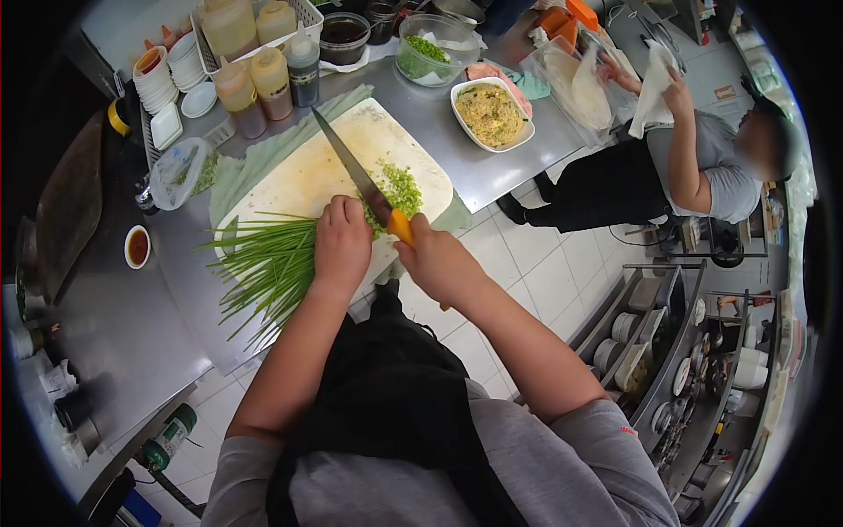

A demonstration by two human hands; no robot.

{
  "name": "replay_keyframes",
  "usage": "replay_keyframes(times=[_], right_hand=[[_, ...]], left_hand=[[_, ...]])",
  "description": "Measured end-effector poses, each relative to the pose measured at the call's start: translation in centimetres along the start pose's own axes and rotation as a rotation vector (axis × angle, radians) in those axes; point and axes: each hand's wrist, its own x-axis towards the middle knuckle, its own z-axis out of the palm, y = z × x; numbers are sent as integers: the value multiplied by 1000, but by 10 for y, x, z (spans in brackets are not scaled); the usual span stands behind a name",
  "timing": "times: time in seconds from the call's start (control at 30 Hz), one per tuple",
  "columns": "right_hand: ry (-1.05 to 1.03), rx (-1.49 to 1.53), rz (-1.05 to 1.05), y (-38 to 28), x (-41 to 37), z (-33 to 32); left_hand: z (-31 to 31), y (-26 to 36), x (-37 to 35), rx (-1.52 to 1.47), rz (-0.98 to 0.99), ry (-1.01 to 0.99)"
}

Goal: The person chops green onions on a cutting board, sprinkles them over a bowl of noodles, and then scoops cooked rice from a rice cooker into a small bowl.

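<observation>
Head view: left hand (341, 241) clamps chives (268, 263), stalks running leftward; right hand (436, 261) grips knife (358, 178), blade just beside left knuckles.

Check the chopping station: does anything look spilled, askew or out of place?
Nothing is spilled. Only the chives under the left hand look untidy: the stalks fan out unevenly, their ends trailing past the cutting board onto the steel counter. The right hand grips the knife normally.
</observation>
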Motion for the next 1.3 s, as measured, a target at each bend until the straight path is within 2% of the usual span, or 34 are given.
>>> replay_keyframes(times=[0.13, 0.23, 0.3, 0.5, 0.57, 0.7, 0.8, 0.87, 1.1, 1.3], right_hand=[[152, 0, -90, 20, -18, -6], [166, -33, -72, 33, -28, -9], [171, -14, -75, 44, -30, -6], [165, 14, -145, 72, -29, 2], [150, 30, -150, 76, -25, -2], [100, 40, -207, 72, -13, -11], [73, 29, -233, 65, -6, -6], [60, 16, -231, 57, -3, 2], [68, -89, -217, 30, -7, 25], [43, -165, -163, 16, -14, 47]], left_hand=[[-9, 7, 2, 99, -14, -17], [-17, 6, -1, 146, -3, -25], [-23, 5, -5, 151, 15, -9], [-49, 4, -7, 239, 24, -152], [-48, -2, -7, 200, 62, -218], [-31, -18, -15, 287, 97, -219], [-29, -13, -21, 389, 97, -176], [-40, 5, -18, 278, -7, -149], [-33, 6, -21, 206, -73, -59], [-20, -5, -26, 167, -95, 128]])
